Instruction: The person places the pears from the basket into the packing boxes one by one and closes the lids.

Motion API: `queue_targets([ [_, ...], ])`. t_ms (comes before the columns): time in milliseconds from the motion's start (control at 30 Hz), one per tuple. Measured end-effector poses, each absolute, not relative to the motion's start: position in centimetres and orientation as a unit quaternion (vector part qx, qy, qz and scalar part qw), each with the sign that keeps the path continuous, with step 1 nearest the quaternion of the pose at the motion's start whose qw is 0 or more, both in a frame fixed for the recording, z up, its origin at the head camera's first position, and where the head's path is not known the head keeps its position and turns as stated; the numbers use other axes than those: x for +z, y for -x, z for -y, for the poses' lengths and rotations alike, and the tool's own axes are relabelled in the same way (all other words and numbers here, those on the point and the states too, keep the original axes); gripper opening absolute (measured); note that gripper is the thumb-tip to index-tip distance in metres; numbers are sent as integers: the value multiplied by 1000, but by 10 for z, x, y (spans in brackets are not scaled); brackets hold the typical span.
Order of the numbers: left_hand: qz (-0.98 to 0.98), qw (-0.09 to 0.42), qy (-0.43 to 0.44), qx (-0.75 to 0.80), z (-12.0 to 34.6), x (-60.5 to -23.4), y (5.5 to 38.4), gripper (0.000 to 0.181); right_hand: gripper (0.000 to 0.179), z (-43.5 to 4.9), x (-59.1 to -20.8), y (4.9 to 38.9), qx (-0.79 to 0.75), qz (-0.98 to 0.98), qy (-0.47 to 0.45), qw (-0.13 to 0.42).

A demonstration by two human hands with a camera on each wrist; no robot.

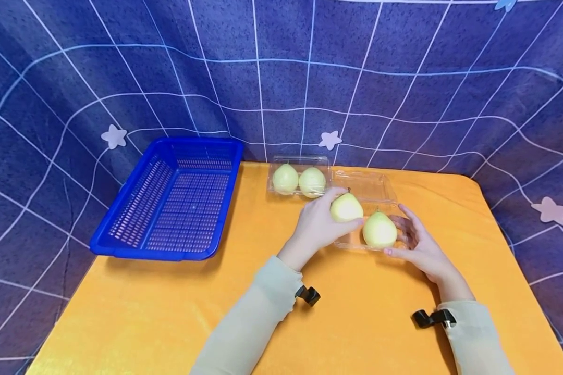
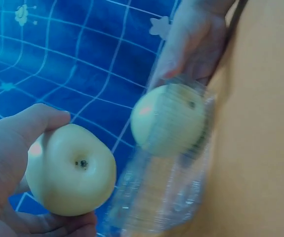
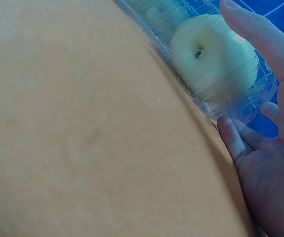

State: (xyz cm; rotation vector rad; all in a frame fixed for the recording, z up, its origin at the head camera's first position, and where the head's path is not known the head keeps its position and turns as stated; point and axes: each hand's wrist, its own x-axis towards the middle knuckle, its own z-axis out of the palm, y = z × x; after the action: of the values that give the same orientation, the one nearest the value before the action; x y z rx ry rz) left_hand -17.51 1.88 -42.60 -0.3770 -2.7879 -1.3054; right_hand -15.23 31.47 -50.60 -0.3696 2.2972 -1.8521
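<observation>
My left hand [image 1: 315, 221] holds a pale yellow-green pear [image 1: 346, 208] between thumb and fingers; the left wrist view shows this pear [image 2: 72, 170] apart from the clear plastic box. A second pear [image 1: 379, 229] sits in the right end of that clear plastic box [image 1: 356, 242], whose lid [image 1: 363, 186] lies folded back behind it. Around the box's right end is my right hand [image 1: 419, 247], its fingers spread and loosely bent. In the right wrist view, fingertips [image 3: 226, 126] touch the box's corner below the boxed pear [image 3: 216, 57].
Behind the left hand, another clear box [image 1: 299, 159] contains two pears [image 1: 285, 179]. A blue plastic basket [image 1: 222, 224] with slotted walls stands at the table's left. The orange-covered table [image 1: 356, 323] meets a blue gridded curtain [image 1: 281, 78] at its back edge.
</observation>
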Motion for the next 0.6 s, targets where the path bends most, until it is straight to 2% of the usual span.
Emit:
queue_targets([
  [200,916,21,128,-380,-28,-439,175,73,115,-314,-506,152,-620,-770,128,77],
  [600,949,50,176,-255,-40,-458,173,78,114,-315,-506,153,-623,-767,133,78],
])
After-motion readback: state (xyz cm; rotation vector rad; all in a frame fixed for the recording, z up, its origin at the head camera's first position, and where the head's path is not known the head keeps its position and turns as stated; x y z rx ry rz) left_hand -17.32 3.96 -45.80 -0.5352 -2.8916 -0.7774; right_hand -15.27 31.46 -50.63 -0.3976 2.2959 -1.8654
